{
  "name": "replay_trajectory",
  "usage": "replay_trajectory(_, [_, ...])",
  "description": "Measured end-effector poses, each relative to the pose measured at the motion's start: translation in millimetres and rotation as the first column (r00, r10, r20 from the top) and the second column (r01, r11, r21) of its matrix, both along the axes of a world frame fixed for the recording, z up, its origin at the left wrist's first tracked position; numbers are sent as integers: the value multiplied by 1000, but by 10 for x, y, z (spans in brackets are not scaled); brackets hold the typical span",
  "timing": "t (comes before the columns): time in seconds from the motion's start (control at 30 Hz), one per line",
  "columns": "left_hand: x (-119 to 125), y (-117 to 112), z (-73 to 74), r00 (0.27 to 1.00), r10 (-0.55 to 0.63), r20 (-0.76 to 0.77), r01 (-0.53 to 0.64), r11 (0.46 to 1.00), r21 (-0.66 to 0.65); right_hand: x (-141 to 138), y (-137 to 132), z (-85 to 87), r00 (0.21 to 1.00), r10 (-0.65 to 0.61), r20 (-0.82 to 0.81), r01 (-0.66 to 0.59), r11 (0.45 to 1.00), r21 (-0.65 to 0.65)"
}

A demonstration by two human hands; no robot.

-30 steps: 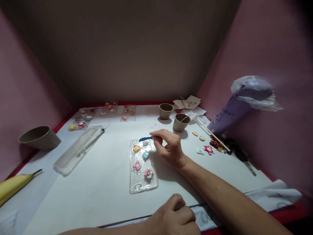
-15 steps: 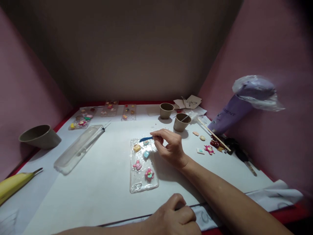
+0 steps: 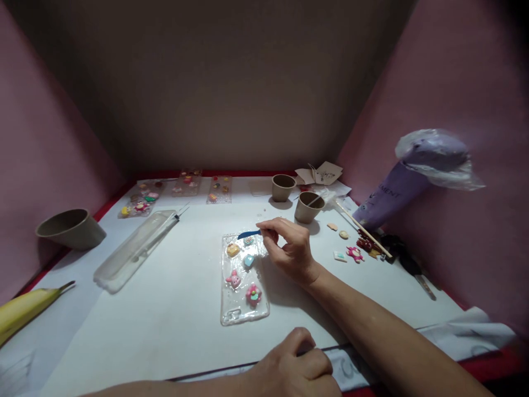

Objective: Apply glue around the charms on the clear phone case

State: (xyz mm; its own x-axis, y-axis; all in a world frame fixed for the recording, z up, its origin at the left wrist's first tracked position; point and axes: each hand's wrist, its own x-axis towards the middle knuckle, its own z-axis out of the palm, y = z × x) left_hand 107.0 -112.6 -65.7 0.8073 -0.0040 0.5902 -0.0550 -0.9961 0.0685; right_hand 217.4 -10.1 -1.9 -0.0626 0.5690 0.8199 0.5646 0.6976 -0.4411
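A clear phone case lies in the middle of the white sheet with several small coloured charms stuck on it. My right hand hovers at the case's far end, fingers pinched on a thin blue tool whose tip points left over the top charm. My left hand rests curled at the near edge of the table, fingers closed; whether anything is in it stays hidden.
Two brown paper cups stand behind my right hand, loose charms and a wooden stick to the right. A purple piping bag leans on the right wall. At left lie another clear case, a tipped cup and a yellow bag.
The view has shifted very slightly; my right hand and the blue tool stay over the case's far end, hardly moved. My left hand has not moved.
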Motion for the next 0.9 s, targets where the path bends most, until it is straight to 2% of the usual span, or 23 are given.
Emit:
replay_trajectory(0.37, [35,5,53,972,18,234,-9,999,-37,25,1,19,998,-44,-34,45,999,4])
replay_trajectory(0.9, [18,17,81,977,4,215,4,999,-37,21,-6,5,998,-39,41,39,999,1])
